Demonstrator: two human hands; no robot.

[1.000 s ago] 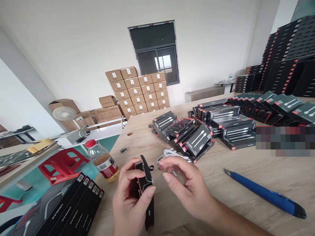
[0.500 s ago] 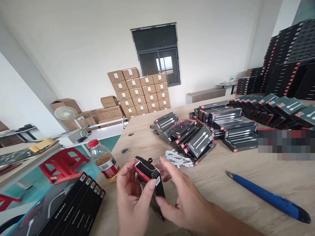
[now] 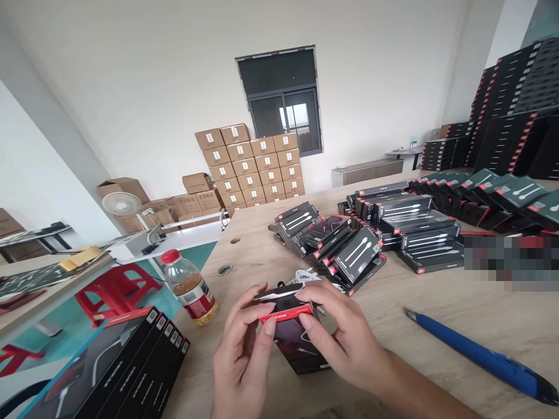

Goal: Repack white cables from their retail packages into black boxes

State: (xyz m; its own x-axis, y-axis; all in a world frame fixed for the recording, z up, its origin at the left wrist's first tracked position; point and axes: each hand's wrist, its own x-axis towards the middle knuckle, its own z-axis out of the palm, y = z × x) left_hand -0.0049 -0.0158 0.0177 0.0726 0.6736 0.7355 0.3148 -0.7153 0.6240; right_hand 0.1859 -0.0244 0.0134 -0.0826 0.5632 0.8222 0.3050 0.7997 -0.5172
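L hand [image 3: 248, 349] & R hand [image 3: 345, 340] both grip the blk box [image 3: 301, 352], one at each side of its top end; box sits btw them, a bit tilted, w/ its lower part hanging below the fingertips. Can't tell if its base touches the table [image 3: 393, 378]. L thumb & index pinch the top edge by the red strip [image 3: 286, 315], other L fingers curled, partly hidden. R thumb presses near the strip's R end, R index at the far flap [image 3: 282, 289], so R fingers pinch too. Just beyond the R fingertips: wht cable coil [image 3: 306, 276], partly covered by the hand; past that, a messy pile of pkgs [image 3: 356, 256]. Well apart to the R of the R fingers: blue tool [image 3: 476, 352] lying flat. L of the L fingers: red-cap bottle [image 3: 192, 294], plus a row of blk cartons [image 3: 131, 372] nearer the person. Small gray ring [image 3: 225, 270] beyond the L fingers.
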